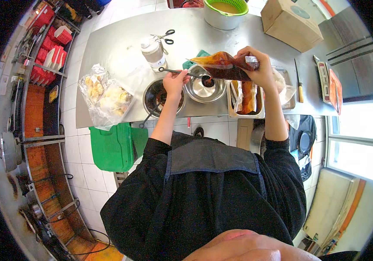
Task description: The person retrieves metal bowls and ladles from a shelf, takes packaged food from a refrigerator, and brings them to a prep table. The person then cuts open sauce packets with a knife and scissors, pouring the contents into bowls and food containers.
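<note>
My left hand is closed around the handle of a black ladle. Dark red-brown sauce fills the ladle's small bowl, held above a metal bowl. Closed on a plastic pouch of brown sauce, my right hand keeps it tilted, its amber corner pointing left over the ladle. Below my left wrist stands a bowl of dark contents with another dark-handled utensil in it. Under my right hand, a rectangular tray contains more brown sauce pouches.
On the steel table are a white bottle, scissors, bagged food, a teal cloth, a cardboard box, a basin with a green strainer and a wooden-handled tool. A green bin stands below the front edge.
</note>
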The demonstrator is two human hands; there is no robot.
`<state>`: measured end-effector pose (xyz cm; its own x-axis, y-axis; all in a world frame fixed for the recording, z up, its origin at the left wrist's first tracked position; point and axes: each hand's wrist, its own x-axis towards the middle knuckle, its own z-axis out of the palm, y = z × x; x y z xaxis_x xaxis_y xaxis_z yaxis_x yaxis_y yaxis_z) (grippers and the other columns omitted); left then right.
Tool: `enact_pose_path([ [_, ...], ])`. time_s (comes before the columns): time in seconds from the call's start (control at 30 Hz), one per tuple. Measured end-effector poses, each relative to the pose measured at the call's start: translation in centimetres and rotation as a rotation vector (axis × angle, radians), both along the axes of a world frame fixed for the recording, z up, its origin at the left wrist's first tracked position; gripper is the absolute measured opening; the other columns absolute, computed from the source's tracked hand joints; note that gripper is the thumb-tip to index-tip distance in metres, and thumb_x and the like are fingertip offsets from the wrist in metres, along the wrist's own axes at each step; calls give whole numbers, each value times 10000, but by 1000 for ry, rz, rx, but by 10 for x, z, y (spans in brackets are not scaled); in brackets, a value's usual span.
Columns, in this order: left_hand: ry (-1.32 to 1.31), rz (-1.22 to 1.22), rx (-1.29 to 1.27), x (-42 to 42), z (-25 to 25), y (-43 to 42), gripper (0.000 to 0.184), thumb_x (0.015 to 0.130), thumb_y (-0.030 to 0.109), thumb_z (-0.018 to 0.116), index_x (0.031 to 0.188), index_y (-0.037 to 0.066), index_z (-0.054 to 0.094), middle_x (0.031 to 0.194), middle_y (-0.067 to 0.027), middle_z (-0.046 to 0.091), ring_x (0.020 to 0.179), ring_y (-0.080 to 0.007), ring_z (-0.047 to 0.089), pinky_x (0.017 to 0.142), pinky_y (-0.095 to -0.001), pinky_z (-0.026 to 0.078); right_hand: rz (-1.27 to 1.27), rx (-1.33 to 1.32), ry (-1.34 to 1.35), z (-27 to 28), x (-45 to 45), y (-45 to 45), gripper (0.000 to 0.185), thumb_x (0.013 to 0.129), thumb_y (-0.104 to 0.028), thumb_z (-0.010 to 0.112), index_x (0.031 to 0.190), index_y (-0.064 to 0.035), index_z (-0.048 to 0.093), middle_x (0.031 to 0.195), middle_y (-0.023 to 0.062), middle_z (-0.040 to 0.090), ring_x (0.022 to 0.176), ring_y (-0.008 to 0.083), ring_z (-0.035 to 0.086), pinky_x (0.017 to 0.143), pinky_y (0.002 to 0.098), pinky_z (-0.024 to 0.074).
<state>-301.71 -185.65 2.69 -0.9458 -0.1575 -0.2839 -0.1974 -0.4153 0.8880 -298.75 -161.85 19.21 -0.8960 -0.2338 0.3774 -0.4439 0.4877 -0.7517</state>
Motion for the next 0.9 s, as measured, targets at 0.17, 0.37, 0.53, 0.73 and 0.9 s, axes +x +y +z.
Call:
enact_pose_path([
  [0.17, -6, -4, -10, -1, -2, -1, 171, 748, 62, 681, 849, -6, 561, 763, -82, 621, 627, -154, 622, 537, -229, 508, 12, 61, 17, 7, 0, -3, 305, 597, 65, 609, 878, -52, 587, 765, 81, 631, 751, 152, 613, 708, 262, 464],
  [0.37, 14, -7, -5, -3, -7, -1, 161, 752, 60, 677, 839, -9, 560, 758, -85, 619, 626, -153, 620, 539, -229, 505, 33, 127, 73, 16, 0, -8, 315, 594, 42, 619, 888, -67, 595, 788, 92, 645, 760, 203, 644, 699, 270, 476],
  [0.53, 19, 13, 48, -4, -7, 0, 187, 743, 30, 678, 844, -26, 531, 733, -106, 620, 585, -162, 626, 485, -214, 505, 66, 135, 82, 22, 0, -13, 350, 558, 130, 538, 865, -29, 595, 786, 88, 651, 762, 172, 634, 717, 252, 465],
  [0.73, 1, -1, 25, -5, -7, -1, 175, 749, 32, 673, 841, -18, 532, 735, -104, 621, 587, -157, 627, 484, -214, 504, 91, 169, 94, 24, -2, -16, 313, 595, 102, 576, 879, -29, 592, 790, 96, 651, 761, 193, 640, 704, 261, 473],
  [0.9, -8, -9, -2, -4, -4, 1, 160, 759, 63, 671, 850, -12, 563, 735, -88, 623, 599, -138, 608, 516, -224, 489, 105, 185, 155, 22, -6, -15, 269, 626, -29, 675, 875, -81, 587, 758, 104, 633, 708, 245, 641, 626, 288, 480],
])
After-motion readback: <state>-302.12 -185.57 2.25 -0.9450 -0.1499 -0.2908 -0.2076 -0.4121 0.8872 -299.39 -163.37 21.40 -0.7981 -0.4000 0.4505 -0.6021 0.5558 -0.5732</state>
